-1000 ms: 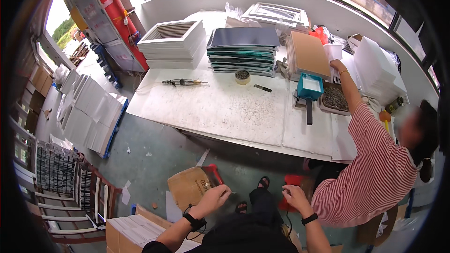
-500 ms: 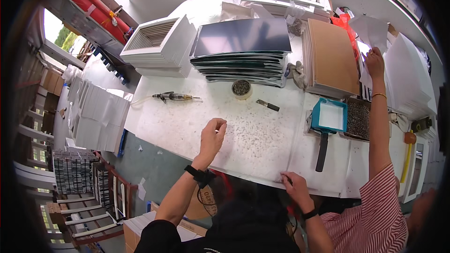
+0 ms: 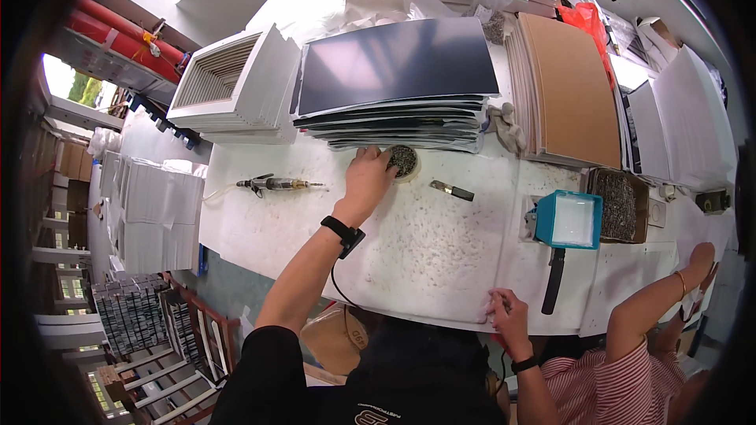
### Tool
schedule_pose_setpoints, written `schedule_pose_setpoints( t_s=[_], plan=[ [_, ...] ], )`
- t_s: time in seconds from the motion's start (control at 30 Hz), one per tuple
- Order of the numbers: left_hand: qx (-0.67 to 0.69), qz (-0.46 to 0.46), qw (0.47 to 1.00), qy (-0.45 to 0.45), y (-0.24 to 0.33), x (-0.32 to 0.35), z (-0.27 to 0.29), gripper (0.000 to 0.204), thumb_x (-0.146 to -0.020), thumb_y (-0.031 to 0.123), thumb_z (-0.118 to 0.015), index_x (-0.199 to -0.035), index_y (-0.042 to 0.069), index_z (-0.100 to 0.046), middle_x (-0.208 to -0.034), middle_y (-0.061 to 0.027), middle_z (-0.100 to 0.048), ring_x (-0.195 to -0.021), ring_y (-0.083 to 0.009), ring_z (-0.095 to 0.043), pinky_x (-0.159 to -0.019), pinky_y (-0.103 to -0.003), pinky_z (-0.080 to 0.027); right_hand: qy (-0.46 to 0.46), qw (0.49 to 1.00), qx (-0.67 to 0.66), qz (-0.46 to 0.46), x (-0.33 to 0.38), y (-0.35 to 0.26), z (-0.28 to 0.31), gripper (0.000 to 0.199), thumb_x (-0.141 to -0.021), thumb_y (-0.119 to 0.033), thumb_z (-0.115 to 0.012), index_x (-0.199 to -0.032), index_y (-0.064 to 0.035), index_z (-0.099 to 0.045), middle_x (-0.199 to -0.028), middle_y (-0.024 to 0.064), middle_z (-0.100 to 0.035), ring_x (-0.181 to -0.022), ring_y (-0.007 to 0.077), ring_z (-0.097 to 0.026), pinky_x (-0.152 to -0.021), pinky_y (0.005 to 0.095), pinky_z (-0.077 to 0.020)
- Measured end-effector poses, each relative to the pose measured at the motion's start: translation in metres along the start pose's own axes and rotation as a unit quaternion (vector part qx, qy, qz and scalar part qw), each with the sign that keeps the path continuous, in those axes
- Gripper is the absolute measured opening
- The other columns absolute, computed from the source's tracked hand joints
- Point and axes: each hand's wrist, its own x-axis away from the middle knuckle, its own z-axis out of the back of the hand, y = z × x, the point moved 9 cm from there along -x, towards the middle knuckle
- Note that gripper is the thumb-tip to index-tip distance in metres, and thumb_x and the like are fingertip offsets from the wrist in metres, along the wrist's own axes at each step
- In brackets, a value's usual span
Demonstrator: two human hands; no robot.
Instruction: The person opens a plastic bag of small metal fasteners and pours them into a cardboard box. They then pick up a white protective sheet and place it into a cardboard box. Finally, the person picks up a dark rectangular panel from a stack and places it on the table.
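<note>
My left hand (image 3: 368,182) is at the left side of a small round tub (image 3: 405,162) filled with tiny dark metal pieces, likely screws. Its fingers are curled together over the tub's rim, and the tips are partly hidden. At the table's front edge is my right hand (image 3: 510,319), its thumb and fingers pinched together; whatever they hold is too small to make out. A power screwdriver (image 3: 279,183) with a cable lies left of the tub. To the tub's right lies a utility knife (image 3: 452,190).
Behind the tub rise stacked dark glossy panels (image 3: 398,63), white frames (image 3: 228,83) and brown boards (image 3: 573,86). At right are a blue-rimmed tray (image 3: 568,220) with a black handle and a box of small metal pieces (image 3: 617,205). A co-worker's arm (image 3: 650,303) is beside me.
My left hand has moved forward to the tub. The view has shifted slightly. The co-worker's raised arm has come down from the far right stack to the near right.
</note>
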Motion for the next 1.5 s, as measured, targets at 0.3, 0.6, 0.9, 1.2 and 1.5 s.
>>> schedule_pose_setpoints(
  t_s=[0.3,0.6,0.9,1.2,1.5],
  plan=[
    [0.046,-0.035,0.996,-0.064,0.001,-0.017,-0.031,0.02,-0.089,0.013,-0.072,-0.105,0.003,-0.064,-0.104,-0.0159,-0.068,-0.101,-0.0393,-0.064,-0.085,-0.051,-0.054,0.098,0.995,-0.007,-0.023,0.0,0.013,0.004,0.017,-0.107,-0.014,-0.06,-0.115,-0.0042,-0.072,-0.066,0.0039,-0.066,-0.047,0.0052,-0.051,-0.043,0.0247,-0.0387],
    [0.157,0.039,0.981,-0.111,-0.015,-0.021,-0.027,0.013,-0.095,0.008,-0.066,-0.106,0.002,-0.065,-0.097,-0.0175,-0.071,-0.089,-0.0362,-0.069,-0.079,-0.044,-0.056,0.144,0.989,0.003,-0.009,0.002,0.012,0.003,0.014,-0.105,-0.009,-0.062,-0.113,-0.0047,-0.072,-0.064,0.0014,-0.061,-0.047,0.0053,-0.052,-0.044,0.0242,-0.0397],
    [0.576,0.267,0.753,-0.176,-0.054,0.001,-0.053,0.014,-0.103,0.006,-0.064,-0.115,-0.001,-0.064,-0.104,-0.0094,-0.071,-0.097,-0.0172,-0.071,-0.091,-0.03,-0.06,0.178,0.982,0.06,0.037,0.006,0.015,0.004,0.014,-0.103,-0.006,-0.062,-0.113,-0.0042,-0.072,-0.069,0.0011,-0.063,-0.055,0.0067,-0.06,-0.049,0.0244,-0.0448],
    [0.61,0.208,0.754,-0.132,-0.037,0.004,-0.027,0.016,-0.1,0.002,-0.068,-0.115,0.002,-0.061,-0.112,-0.0047,-0.066,-0.102,-0.0138,-0.066,-0.095,-0.028,-0.054,0.199,0.974,0.084,0.076,0.006,0.021,0.006,0.014,-0.103,-0.005,-0.06,-0.111,-0.0028,-0.071,-0.062,-0.0003,-0.06,-0.052,0.0044,-0.055,-0.048,0.0226,-0.0413],
    [0.519,0.23,0.819,-0.087,-0.061,0.003,-0.034,0.012,-0.1,0.001,-0.066,-0.112,0.002,-0.062,-0.101,-0.0033,-0.067,-0.095,-0.0108,-0.064,-0.085,-0.027,-0.052,0.202,0.969,0.114,0.084,0.006,0.016,0.005,0.015,-0.1,-0.003,-0.063,-0.11,-0.0044,-0.073,-0.064,0.0019,-0.06,-0.052,0.0066,-0.058,-0.049,0.0248,-0.0428]
  ],
)
